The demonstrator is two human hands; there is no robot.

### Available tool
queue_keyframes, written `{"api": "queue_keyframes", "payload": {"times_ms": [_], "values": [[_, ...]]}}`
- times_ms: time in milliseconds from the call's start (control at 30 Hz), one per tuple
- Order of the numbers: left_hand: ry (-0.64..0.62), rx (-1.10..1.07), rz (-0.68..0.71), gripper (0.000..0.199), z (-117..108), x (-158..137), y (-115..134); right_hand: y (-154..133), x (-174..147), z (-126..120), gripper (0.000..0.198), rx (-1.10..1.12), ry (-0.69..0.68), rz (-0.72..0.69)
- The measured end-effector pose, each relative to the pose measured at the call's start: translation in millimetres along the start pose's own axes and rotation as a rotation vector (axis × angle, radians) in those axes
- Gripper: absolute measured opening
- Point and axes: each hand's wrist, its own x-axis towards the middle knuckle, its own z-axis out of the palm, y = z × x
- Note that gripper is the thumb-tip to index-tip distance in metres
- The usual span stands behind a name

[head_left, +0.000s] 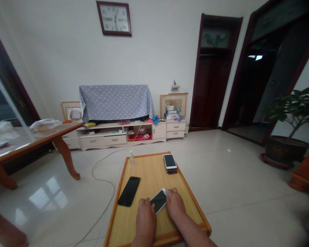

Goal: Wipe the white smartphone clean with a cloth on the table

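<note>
A white-framed smartphone [159, 201] with a dark screen is held low over the wooden tray table, tilted with its top end toward the far right. My left hand [146, 218] grips its lower left side, thumb along the edge. At the upper right corner my right hand [175, 204] is closed, pressing a small white cloth [166, 192] against the phone; most of the cloth is hidden by the fingers. To the left lies a larger black smartphone [129, 191], screen up. A stack of phones [170, 162], a white one on top, sits at the far right.
The tray table [146, 171] has a raised wooden rim. A small clear spray bottle [132, 158] stands at its far left corner. A cable [103, 180] runs over the floor to the left. Beyond are a low white cabinet [103, 140] and a wooden table [38, 137].
</note>
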Motion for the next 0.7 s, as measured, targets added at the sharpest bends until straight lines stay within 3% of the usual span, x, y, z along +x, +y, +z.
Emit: {"api": "queue_keyframes", "payload": {"times_ms": [133, 267, 467, 567, 700], "values": [[0.026, -0.014, 0.065, 0.038, 2.1, -4.0, -3.6, 4.6, -1.7, -4.9, 0.031, 0.136, 0.060, 0.028], [0.014, -0.005, 0.121, 0.059, 0.9, -7.9, -6.9, 16.1, 3.9, -12.4, 0.027, 0.187, 0.111, 0.110], [-0.001, 0.004, 0.122, 0.056, -1.8, -9.4, -11.6, 27.1, 17.1, -30.6, 0.037, 0.268, 0.205, 0.188], [-0.008, -0.018, 0.137, 0.060, -1.7, -8.9, -13.3, 23.4, 16.4, -35.6, 0.035, 0.281, 0.176, 0.188], [-0.031, 0.004, 0.152, 0.066, -1.4, -9.0, -13.8, 14.5, 9.2, -37.1, 0.016, 0.232, 0.060, 0.136]]}}
